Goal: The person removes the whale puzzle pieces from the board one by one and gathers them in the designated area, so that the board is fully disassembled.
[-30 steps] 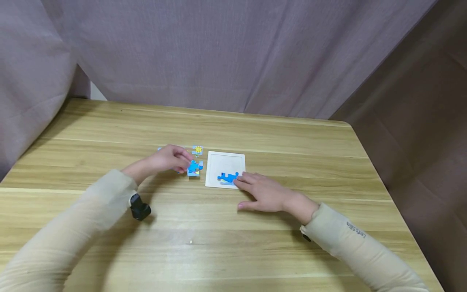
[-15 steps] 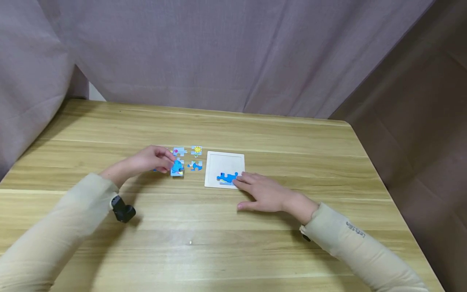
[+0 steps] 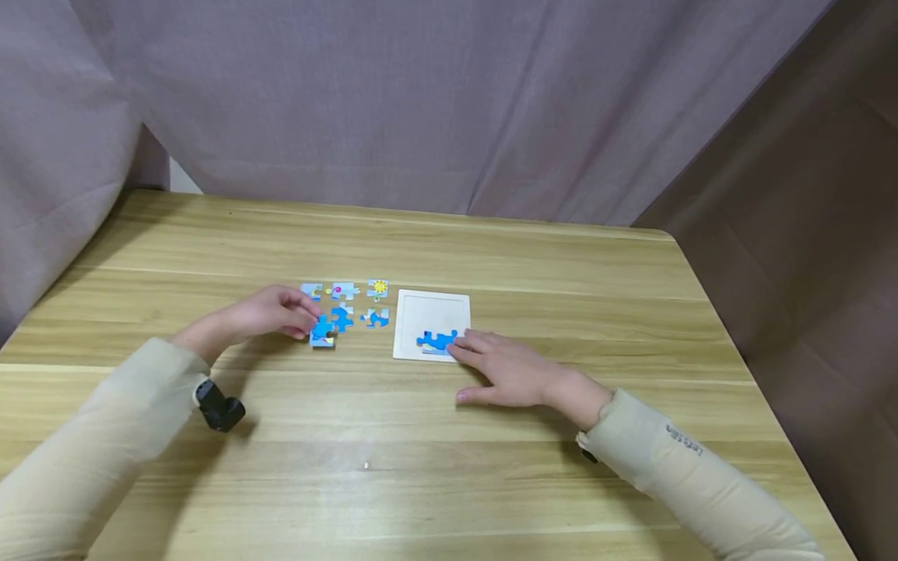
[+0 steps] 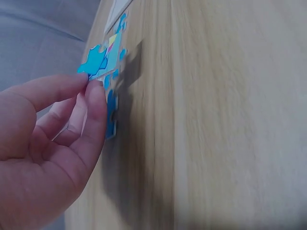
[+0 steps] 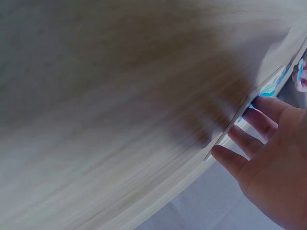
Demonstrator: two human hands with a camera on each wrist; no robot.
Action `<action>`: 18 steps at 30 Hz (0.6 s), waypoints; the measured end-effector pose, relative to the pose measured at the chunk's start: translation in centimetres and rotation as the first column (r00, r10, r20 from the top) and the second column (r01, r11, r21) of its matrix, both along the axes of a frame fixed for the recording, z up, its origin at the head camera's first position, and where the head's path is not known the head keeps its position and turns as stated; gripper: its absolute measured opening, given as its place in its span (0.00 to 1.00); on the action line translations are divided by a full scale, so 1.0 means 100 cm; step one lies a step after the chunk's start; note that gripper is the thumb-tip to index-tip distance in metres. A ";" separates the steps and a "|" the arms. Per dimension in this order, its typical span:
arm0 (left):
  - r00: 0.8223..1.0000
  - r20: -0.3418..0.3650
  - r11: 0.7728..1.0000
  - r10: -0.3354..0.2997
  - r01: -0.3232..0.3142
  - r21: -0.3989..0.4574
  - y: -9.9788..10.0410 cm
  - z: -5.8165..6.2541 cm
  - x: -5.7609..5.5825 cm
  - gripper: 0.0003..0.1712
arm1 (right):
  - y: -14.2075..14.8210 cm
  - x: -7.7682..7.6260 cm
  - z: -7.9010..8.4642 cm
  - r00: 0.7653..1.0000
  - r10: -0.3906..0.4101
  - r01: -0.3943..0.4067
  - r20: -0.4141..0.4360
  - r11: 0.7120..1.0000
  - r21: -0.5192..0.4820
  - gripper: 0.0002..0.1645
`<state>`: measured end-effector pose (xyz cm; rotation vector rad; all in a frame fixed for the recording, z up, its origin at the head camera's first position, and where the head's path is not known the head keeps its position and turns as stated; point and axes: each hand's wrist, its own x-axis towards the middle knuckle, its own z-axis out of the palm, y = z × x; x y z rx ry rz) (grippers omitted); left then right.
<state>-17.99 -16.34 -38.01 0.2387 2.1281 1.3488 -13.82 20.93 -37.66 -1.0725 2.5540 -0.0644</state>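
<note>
My left hand (image 3: 270, 315) pinches a blue puzzle piece (image 4: 98, 61) between thumb and fingertips, lifted above the table beside several loose pieces. In the left wrist view the piece shows blue with a pale strip and a bit of yellow and pink. The right hand (image 3: 508, 370) lies with fingers extended over the right edge of the white puzzle tray (image 3: 431, 312). Its fingertips touch the blue pieces (image 3: 436, 341) along the tray's lower edge and partly cover them.
Left of the tray lie loose pieces, among them a sun piece (image 3: 379, 288), a piece with a pink curl (image 3: 343, 291) and a blue piece (image 3: 377, 318). The wooden table (image 3: 449, 467) ends at a grey curtain (image 3: 351, 101) behind.
My left hand has moved left with the pinched puzzle piece, away from the tray and past the loose pieces, uncovering more of them. The right hand has stayed in place.
</note>
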 end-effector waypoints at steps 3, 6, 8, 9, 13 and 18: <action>1.000 0.018 1.000 -0.004 0.004 0.007 -0.005 -0.002 0.000 0.19 | 0.000 0.000 0.001 1.000 -0.001 0.001 0.001 1.000 -0.001 0.47; 1.000 0.029 1.000 -0.006 0.006 0.005 -0.010 -0.004 0.001 0.19 | 0.000 0.000 0.002 1.000 0.002 -0.002 0.001 1.000 -0.003 0.47; 0.999 0.032 1.000 -0.010 0.010 -0.003 -0.012 -0.005 0.001 0.19 | 0.000 0.001 0.002 1.000 0.005 -0.005 0.003 1.000 -0.009 0.47; 0.999 0.035 1.000 -0.012 0.012 -0.007 -0.014 -0.005 0.001 0.19 | 0.000 0.001 0.003 1.000 0.007 -0.007 0.002 1.000 -0.010 0.47; 0.999 0.034 0.999 -0.018 0.019 -0.037 -0.017 -0.005 0.003 0.19 | 0.000 0.001 0.003 1.000 0.007 -0.007 0.004 1.000 -0.010 0.48; 1.000 0.022 0.998 -0.013 0.015 -0.064 -0.017 -0.005 0.003 0.19 | 0.001 0.001 0.002 1.000 0.008 -0.008 0.003 1.000 -0.019 0.47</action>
